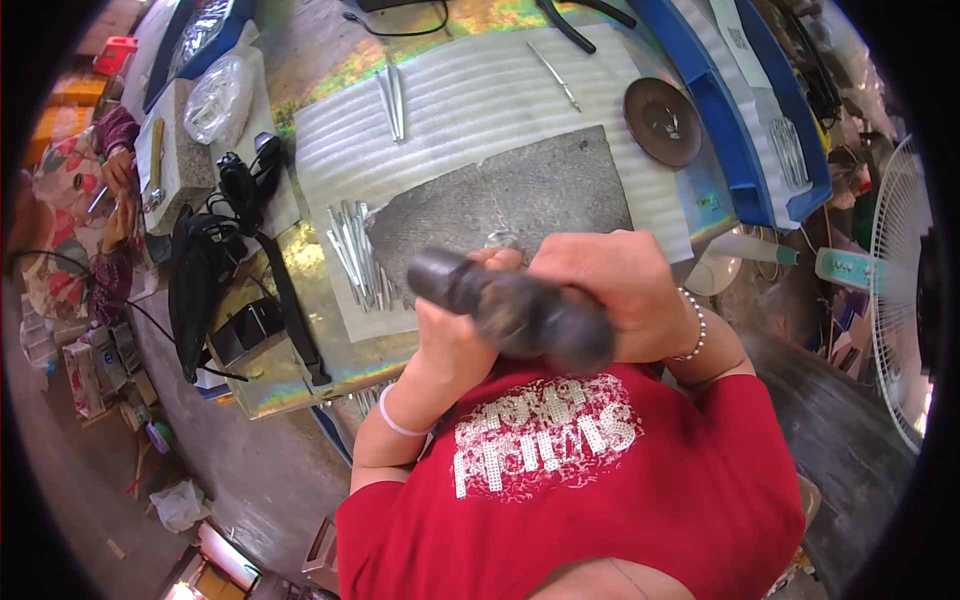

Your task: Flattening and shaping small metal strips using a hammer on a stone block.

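My right hand [625, 290] is closed round a hammer; its dark, motion-blurred head [510, 310] is raised close to the camera, and its handle is hidden. Left of it, my left hand [450, 335] is closed with its fingertips at the near edge of a grey stone slab [510, 190]. What those fingers hold is hidden behind the hammer head. Just beyond them a small, shiny silver-coloured piece [503, 239] rests on the slab. A bundle of slim metal punches [355, 255] lies at the slab's left, on white foam sheeting [330, 150].
More metal rods [392, 103] and a thin pointed tool [553, 75] lie beyond the slab. A brown round dish [662, 122] stands right, beside a blue tray [730, 150]. At left are a black strapped bag [195, 290] and another person's hands [122, 190]. A fan [905, 290] stands far right.
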Tool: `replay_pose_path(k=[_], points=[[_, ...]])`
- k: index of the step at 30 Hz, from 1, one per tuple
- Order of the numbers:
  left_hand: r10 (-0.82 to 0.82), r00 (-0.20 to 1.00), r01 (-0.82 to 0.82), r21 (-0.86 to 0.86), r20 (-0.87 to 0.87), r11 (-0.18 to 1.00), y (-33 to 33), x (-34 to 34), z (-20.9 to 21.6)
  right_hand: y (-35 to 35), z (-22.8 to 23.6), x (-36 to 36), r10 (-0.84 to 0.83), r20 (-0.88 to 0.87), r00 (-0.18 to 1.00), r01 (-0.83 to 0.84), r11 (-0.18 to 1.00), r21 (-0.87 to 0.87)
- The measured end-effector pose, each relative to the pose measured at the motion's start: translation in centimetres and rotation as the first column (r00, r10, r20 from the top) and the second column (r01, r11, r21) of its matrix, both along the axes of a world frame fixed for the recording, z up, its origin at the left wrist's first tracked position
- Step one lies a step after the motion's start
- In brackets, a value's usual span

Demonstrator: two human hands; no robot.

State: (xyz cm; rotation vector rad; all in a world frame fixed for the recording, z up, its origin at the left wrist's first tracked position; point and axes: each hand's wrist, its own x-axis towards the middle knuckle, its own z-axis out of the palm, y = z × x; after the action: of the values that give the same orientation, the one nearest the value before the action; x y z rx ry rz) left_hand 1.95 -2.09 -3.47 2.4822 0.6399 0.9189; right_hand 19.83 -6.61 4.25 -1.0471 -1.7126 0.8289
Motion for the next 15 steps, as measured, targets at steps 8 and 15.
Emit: replay_pose_path(k=[8,15], points=[[0.027,1.000,-0.028,-0.095,-0.009,0.995,0.4,-0.2,0.6,-1.3,3.0,-0.2,-0.113,0.034,0.993,0.116,0.982,-0.147],[0.028,1.000,-0.026,-0.161,0.005,0.987,0.6,-0.4,0.7,-4.3,6.0,1.4,-0.025,0.383,0.923,0.064,0.994,-0.090]])
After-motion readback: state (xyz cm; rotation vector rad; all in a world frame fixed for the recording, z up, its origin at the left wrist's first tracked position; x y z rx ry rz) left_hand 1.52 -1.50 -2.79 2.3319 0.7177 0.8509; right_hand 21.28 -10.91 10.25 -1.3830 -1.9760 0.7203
